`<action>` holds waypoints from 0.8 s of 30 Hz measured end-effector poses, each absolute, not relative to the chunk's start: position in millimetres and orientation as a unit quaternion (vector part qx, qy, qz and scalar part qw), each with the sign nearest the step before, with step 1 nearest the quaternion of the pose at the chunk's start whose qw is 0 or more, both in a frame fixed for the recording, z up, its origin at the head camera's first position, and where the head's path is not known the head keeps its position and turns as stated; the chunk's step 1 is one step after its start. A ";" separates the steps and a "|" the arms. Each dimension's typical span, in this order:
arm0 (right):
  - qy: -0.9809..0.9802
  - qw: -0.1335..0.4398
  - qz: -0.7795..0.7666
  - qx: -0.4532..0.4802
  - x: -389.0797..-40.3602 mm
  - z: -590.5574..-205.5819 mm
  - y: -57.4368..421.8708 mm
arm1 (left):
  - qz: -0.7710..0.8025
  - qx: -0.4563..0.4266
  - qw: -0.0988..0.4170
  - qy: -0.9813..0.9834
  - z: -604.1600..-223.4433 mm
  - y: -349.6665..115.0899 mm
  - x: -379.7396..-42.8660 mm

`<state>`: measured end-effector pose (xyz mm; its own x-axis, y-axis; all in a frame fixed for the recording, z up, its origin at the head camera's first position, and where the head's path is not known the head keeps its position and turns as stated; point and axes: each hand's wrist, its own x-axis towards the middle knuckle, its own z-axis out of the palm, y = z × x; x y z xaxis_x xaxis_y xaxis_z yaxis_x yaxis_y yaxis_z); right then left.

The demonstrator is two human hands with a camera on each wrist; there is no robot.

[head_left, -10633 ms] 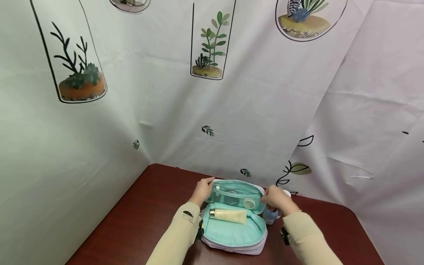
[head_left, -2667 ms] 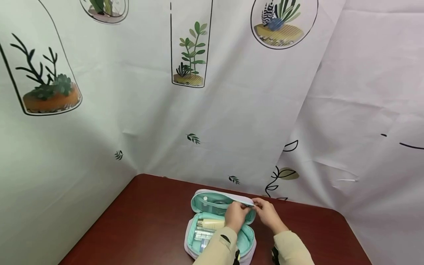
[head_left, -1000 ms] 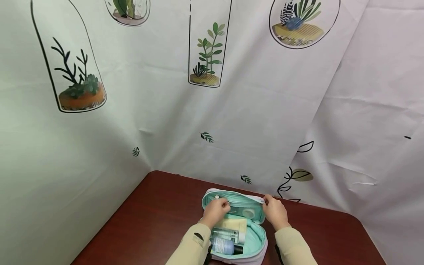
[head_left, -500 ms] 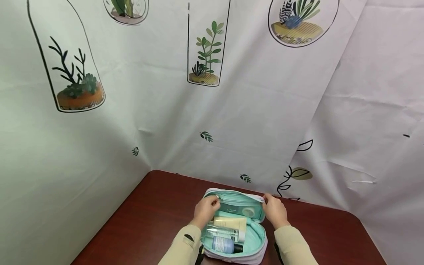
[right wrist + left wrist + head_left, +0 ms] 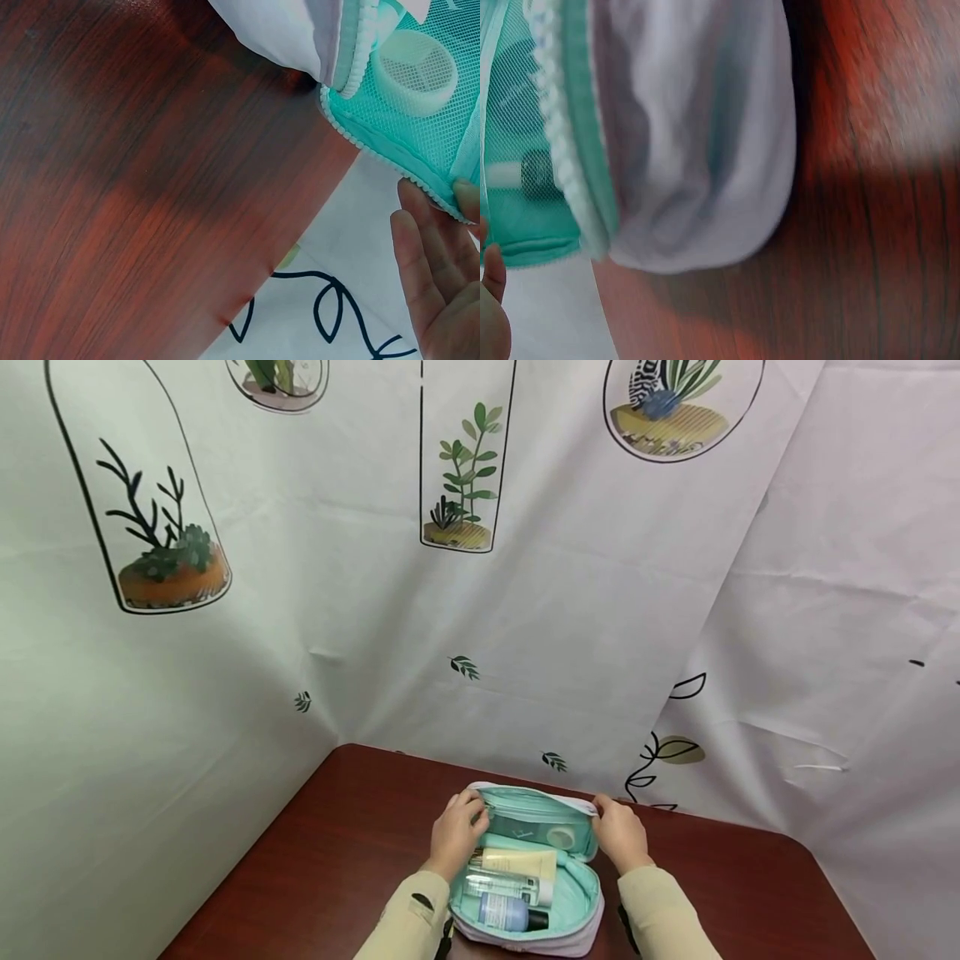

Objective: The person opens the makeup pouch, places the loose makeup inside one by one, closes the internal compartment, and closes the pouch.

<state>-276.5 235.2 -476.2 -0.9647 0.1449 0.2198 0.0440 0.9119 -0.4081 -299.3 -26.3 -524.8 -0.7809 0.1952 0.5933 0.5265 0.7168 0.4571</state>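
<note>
A lilac toiletry bag point(image 5: 592, 935) with a mint lining lies unzipped on the table, its lid raised at the back. My left hand point(image 5: 454, 833) holds the lid's left edge; in the left wrist view only its fingertips point(image 5: 493, 266) show, beside the mesh. My right hand point(image 5: 621, 833) pinches the lid's right corner, thumb on the mesh side in the right wrist view. Behind the mesh pocket point(image 5: 525, 831) sit a white round item point(image 5: 416, 73) and a small dark-capped item point(image 5: 540, 174). The base holds a cream tube point(image 5: 525, 862), a clear bottle point(image 5: 502, 885) and a blue black-capped bottle point(image 5: 504, 912).
The dark red wooden table point(image 5: 360, 835) extends to both sides of the bag. Just behind its back edge hangs a white cloth point(image 5: 585, 652) printed with plants.
My left hand has slid left along the mesh pocket's top to the lid's left edge. The right hand keeps its corner. Earlier, only the tube lay in the base; both bottles now lie there.
</note>
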 end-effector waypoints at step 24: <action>-0.967 0.122 0.219 -0.048 -271.7 -475.6 235.0 | -0.311 -0.129 0.295 -0.894 -522.0 -49.6 -306.5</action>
